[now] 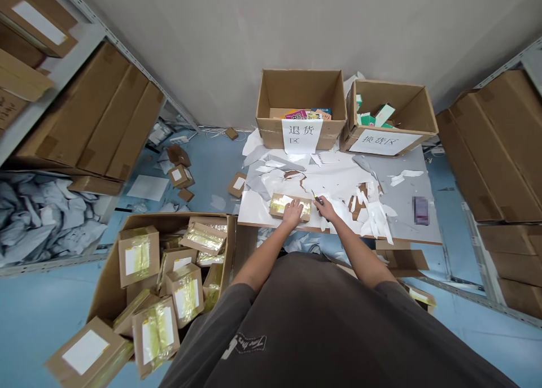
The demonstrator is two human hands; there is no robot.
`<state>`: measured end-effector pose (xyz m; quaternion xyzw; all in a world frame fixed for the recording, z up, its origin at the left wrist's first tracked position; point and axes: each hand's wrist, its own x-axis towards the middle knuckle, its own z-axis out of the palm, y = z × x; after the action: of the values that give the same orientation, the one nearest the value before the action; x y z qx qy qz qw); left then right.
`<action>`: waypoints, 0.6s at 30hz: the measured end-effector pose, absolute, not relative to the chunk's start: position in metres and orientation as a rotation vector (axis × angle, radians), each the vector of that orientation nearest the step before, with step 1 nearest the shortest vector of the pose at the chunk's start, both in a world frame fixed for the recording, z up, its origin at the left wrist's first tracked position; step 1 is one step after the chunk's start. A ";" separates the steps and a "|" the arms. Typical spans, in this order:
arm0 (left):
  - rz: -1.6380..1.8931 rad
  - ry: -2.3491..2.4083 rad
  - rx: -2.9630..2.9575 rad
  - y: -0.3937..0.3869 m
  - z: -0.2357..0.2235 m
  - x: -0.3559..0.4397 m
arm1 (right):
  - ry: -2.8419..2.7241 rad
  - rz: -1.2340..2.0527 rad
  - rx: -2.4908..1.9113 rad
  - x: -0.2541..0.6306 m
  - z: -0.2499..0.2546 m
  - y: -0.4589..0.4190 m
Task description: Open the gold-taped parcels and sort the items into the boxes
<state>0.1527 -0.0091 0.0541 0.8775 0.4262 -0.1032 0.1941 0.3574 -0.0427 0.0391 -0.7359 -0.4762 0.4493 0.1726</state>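
A small brown parcel wrapped in yellow tape (pixel 280 205) lies near the front edge of a white table (pixel 254 210). My left hand (pixel 293 212) rests flat on top of it, fingers spread. My right hand (pixel 325 208) is closed around a small dark cutter (pixel 315 196), whose tip points at the parcel's right end. Torn white paper and grey mailer scraps (pixel 271 179) cover the tabletop around both hands.
Two open cartons with paper labels stand at the table's back: one (pixel 300 88) holds colourful packs, the other (pixel 392 103) green boxes. A big carton (pixel 108 297) of taped parcels sits at floor left. Shelves of boxes flank both sides. A dark phone-like object (pixel 421 210) lies right.
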 end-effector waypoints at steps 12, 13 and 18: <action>-0.311 1.100 2.503 -0.002 0.055 0.143 | -2.108 1.229 -2.245 0.366 0.053 -0.056; -0.311 1.095 2.504 -0.003 0.055 0.142 | -2.140 1.227 -2.252 0.366 0.052 -0.056; -0.331 1.070 2.515 -0.003 0.054 0.140 | -2.093 1.451 -2.146 0.372 0.048 -0.055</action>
<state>0.1399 -0.0029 0.0543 0.8964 0.3813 -0.1179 0.1929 0.3722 -0.0550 0.0478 -0.6416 -0.6256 0.4337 -0.0941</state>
